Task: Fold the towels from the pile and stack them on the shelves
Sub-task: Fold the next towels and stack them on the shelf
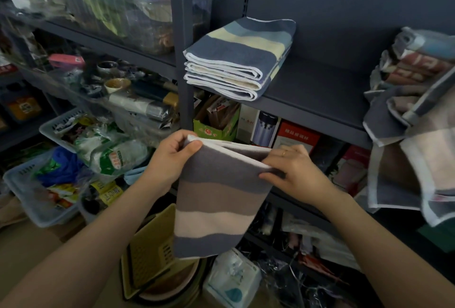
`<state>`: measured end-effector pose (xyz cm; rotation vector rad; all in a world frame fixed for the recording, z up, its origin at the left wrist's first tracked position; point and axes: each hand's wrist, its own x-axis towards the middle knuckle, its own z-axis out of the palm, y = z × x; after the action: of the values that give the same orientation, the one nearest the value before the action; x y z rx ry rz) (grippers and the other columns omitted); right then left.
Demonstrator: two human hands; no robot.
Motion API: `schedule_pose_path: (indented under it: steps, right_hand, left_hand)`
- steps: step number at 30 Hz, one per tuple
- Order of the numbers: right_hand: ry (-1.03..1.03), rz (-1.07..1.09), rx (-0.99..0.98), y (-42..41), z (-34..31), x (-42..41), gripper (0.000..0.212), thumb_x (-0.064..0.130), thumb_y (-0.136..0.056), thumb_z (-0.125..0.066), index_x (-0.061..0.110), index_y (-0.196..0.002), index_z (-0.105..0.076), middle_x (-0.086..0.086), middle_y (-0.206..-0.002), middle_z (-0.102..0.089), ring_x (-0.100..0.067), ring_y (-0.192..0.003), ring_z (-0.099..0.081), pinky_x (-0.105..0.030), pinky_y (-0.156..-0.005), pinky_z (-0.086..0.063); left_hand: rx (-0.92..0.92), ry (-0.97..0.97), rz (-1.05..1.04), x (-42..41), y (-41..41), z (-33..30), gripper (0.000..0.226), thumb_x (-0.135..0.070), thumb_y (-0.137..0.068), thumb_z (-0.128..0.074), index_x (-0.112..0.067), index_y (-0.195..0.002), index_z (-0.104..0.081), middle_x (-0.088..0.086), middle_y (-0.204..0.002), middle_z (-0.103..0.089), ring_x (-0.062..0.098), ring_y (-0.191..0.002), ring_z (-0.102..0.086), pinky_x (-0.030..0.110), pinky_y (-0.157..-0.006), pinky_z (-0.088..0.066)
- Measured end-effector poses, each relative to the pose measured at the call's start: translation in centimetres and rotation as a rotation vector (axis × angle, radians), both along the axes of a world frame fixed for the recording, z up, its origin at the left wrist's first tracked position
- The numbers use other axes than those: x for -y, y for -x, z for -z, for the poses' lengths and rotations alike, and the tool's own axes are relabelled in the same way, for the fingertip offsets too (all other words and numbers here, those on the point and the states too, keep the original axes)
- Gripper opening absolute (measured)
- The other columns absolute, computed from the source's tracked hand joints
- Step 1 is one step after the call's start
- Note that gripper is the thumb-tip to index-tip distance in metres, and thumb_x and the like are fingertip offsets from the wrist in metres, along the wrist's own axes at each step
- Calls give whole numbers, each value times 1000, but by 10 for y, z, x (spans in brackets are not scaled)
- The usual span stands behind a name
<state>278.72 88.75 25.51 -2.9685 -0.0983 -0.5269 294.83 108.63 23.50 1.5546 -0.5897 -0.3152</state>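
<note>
1. My left hand [173, 151] pinches the towel's [216, 199] upper left corner.
2. The towel hangs folded between my hands, below the shelf [320, 95].
3. My right hand [293, 172] pinches its upper right corner.
4. The stack [236, 61] sits on the shelf; the pile [413, 100] lies right.

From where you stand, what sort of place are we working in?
Probably a shop stockroom or storeroom. Dark metal shelving holds boxed goods such as a red boxed flask, plastic baskets are crammed with packaged items, and folded towels sit stacked on a shelf.
</note>
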Motion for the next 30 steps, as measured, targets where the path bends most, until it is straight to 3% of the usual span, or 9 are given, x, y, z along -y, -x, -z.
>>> schedule_pose_path:
  steps: [4,6,8,9,12,16,20,23,30]
  right_hand:
    - [194,12,120,-2,-18,4,28,41,-81,-52,18,-76,-67,-1,-88,-61,-26,-82,-56,-30,-69,-25]
    - [228,101,206,-3,-25,7,30,46,-78,-55,19,-71,-67,-4,-104,-56,-28,-96,-47,-31,-73,-23]
    - [167,159,221,-4,-29,10,33,49,-78,-55,18,-70,-66,-6,-122,-50,-28,-111,-38,-38,-83,-34]
    - [95,167,209,-5,-30,11,33,48,-78,-56,17,-70,-65,-9,-127,-48,-28,-116,-36,-40,-87,-37]
    - [-236,203,208,-11,-33,5,21,33,-78,-69,19,-71,-55,-6,-126,-50,-19,-116,-45,-28,-94,-38]
    - [-881,167,246,-22,-48,-8,29,0,-80,-67,22,-73,-49,11,-84,-56,0,-80,-53,-16,-69,-42]
    - [-1371,65,274,-36,-81,-17,46,-8,-80,-60,30,-106,-61,-1,-106,-67,-10,-89,-65,-24,-71,-53]
    - [-1407,147,222,-47,-106,-14,16,8,-82,-64,12,-97,-67,-6,-93,-72,-18,-85,-68,-29,-73,-58]
    - [-1585,-149,277,-84,-146,0,21,20,-79,-54,16,-97,-63,2,-83,-73,-11,-78,-68,-26,-71,-57]
  left_hand:
    - [29,37,49,-4,-7,4,23,-7,-91,-53,-26,-80,-59,-8,-77,-57,-2,-70,-53,18,-64,-41]
    - [34,94,29,-6,-11,0,21,-5,-90,-53,-23,-81,-59,-6,-78,-57,-5,-69,-53,13,-63,-42]
    - [46,129,22,-6,-14,-5,21,-4,-90,-52,-23,-82,-58,-6,-80,-56,-8,-68,-53,9,-62,-42]
    - [59,140,29,-6,-15,-8,22,-4,-91,-52,-23,-82,-58,-6,-80,-56,-8,-68,-53,9,-62,-42]
    - [79,173,63,1,-20,-18,23,-6,-91,-51,-25,-81,-58,-11,-79,-56,-7,-68,-51,13,-60,-41]
    - [61,192,88,14,-34,-36,33,-11,-93,-50,-36,-75,-62,-19,-75,-60,-4,-71,-52,21,-66,-40]
    - [27,263,60,25,-46,-64,25,-14,-95,-47,-31,-81,-58,-9,-76,-55,-1,-66,-52,22,-64,-41]
    - [-84,335,34,31,-52,-94,19,-17,-96,-47,-27,-85,-59,-5,-81,-58,4,-70,-57,24,-64,-46]
    - [-158,413,135,47,-70,-147,21,-37,-90,-49,-23,-92,-64,-7,-77,-72,9,-72,-67,21,-56,-54]
